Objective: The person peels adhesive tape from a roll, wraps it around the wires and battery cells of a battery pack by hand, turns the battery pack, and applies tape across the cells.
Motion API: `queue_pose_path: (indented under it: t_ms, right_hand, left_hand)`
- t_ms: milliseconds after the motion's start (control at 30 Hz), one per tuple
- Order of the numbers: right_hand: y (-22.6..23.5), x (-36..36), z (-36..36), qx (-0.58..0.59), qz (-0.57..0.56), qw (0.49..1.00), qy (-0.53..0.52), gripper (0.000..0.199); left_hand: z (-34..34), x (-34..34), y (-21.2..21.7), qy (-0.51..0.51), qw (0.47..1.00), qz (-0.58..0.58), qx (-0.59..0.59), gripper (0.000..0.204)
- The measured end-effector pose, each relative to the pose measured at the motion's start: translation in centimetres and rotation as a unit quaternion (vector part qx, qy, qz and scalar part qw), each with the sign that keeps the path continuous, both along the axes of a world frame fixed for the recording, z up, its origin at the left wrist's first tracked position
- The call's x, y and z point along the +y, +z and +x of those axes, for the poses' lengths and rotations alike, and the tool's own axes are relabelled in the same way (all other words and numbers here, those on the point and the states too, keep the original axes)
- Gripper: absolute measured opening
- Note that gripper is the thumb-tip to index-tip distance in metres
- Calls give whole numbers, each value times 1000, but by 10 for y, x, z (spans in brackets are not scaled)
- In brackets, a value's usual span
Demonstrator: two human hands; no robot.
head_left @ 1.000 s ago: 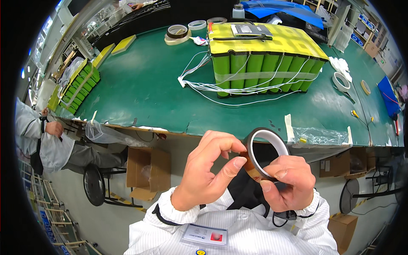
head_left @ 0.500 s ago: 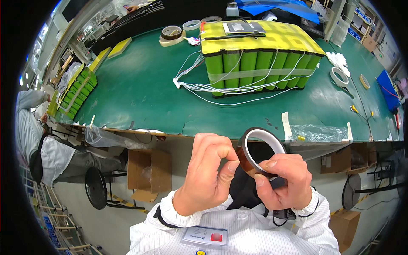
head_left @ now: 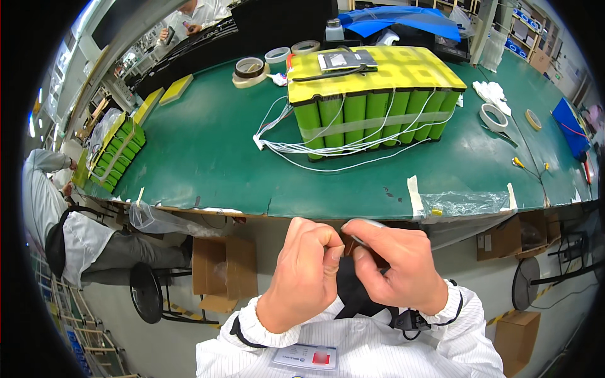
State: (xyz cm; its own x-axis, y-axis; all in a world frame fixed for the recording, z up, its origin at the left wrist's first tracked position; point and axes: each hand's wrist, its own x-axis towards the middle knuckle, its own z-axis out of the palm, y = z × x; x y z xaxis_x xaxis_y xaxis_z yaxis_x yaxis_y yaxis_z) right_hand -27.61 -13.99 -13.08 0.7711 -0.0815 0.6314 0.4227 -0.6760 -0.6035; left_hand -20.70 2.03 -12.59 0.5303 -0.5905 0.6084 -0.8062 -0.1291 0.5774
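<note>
My right hand [head_left: 403, 264] grips a roll of amber tape [head_left: 350, 244], held edge-on in front of my chest. Its fingers and thumb cover most of the roll. Left of it, my left hand [head_left: 302, 274] is closed, thumb and forefinger pinched at the tape's edge; how much tape lies between them is hidden. Both hands are off the near edge of the green table [head_left: 214, 157]. Beyond them stands a battery pack [head_left: 362, 120] of green cells with a yellow top, a clear band around it and a bundle of white wires [head_left: 296, 148] at its side.
Tape rolls [head_left: 250, 67] lie at the back left of the table. White gloves [head_left: 490, 94], another tape roll [head_left: 493, 117] and yellow connectors [head_left: 518, 162] are at right. A second pack [head_left: 116, 151] stands far left, near a person [head_left: 50, 208]. Stools and cardboard boxes [head_left: 224, 271] stand below.
My right hand has moved left against the left fingertips and turned the tape roll from face-on to edge-on. My left thumb and forefinger have pinched together. The view has shifted slightly.
</note>
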Motion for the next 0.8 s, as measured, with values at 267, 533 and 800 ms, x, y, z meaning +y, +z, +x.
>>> queue_pose_path:
  t_ms: [267,533,800]
  right_hand:
    - [-3,-5,5,108,117,985,66,9]
    - [33,-39,-12,74,52,994,-68,6]
    - [42,-106,11,79,-202,946,-240,9]
  left_hand:
    - [2,4,4,25,998,51,-41,19]
    - [48,-9,16,120,986,16,-113,40]
    - [96,-50,-3,146,982,68,-100,58]
